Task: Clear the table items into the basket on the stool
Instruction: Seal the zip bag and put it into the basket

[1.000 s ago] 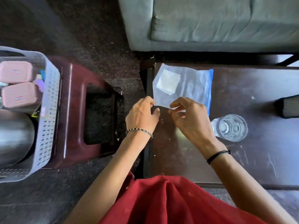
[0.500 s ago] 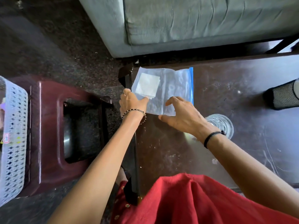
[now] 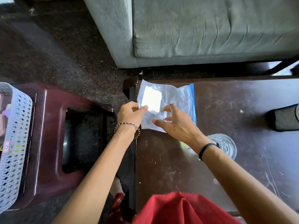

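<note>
At centre frame, bag [image 3: 168,105] on tabletop [image 3: 242,126] corner | left hand [image 3: 129,114] grip pinches its edge | right hand [image 3: 176,123] grip spread open | glass [image 3: 224,145] uncleared | basket [image 3: 14,135] far left, partly loaded

Left hand: we see the left hand [image 3: 131,114] pinching the near left edge of a clear plastic bag [image 3: 176,101] between thumb and fingers.
Right hand: the right hand [image 3: 177,125] hovers over the bag's near edge with fingers spread; we cannot tell if it touches.
Bag: it has a blue strip along its right side and a white square [image 3: 152,99] inside, at the table's [image 3: 242,110] left corner.
Glass: a clear glass [image 3: 226,145] stands on the table just beside the right wrist.
Basket: a white perforated basket [image 3: 14,143] sits on the dark red stool [image 3: 48,143] at left.
Sofa: we see a grey sofa [image 3: 194,29] beyond the table.
</note>
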